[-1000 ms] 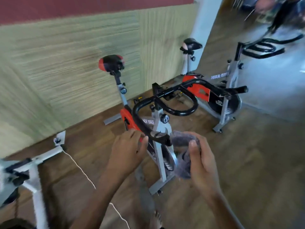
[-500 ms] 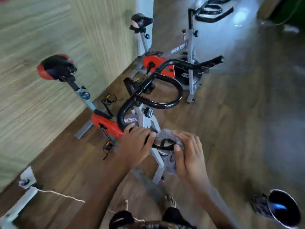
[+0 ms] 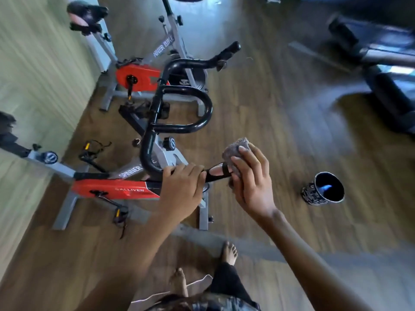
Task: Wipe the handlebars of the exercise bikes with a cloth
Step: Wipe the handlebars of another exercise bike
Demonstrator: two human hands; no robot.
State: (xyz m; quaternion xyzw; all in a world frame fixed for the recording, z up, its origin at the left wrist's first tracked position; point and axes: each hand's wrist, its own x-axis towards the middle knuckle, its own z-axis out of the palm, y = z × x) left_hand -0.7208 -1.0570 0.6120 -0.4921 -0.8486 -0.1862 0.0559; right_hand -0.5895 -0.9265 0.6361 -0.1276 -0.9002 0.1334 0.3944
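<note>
- Left hand [image 3: 182, 189], fingers curled over the near grip of the black handlebars [image 3: 179, 128], knuckles up.
- Right hand [image 3: 251, 178], fingers and thumb wrapped round a wadded grey cloth [image 3: 237, 149]; cloth against the tip of that same grip, just right of the left hand.
- Handlebars mounted on the nearer spinner bike [image 3: 116, 188], red and grey, lettered "SPINNER" on the frame, standing on the wooden floor [image 3: 269, 113].
- Second spinner bike [image 3: 139, 77] of like build beyond it, beside the wall [image 3: 33, 63]; black saddle [image 3: 86, 15] at upper left.
- Dark mug [image 3: 323, 189] upright on the floor, right of the right hand, well apart from both bikes.
- Bare feet [image 3: 229, 252] at the lower edge, near the nearer bike's front base.
- Blurred dark gym machine [image 3: 381, 63] at upper right; type not discernible.
</note>
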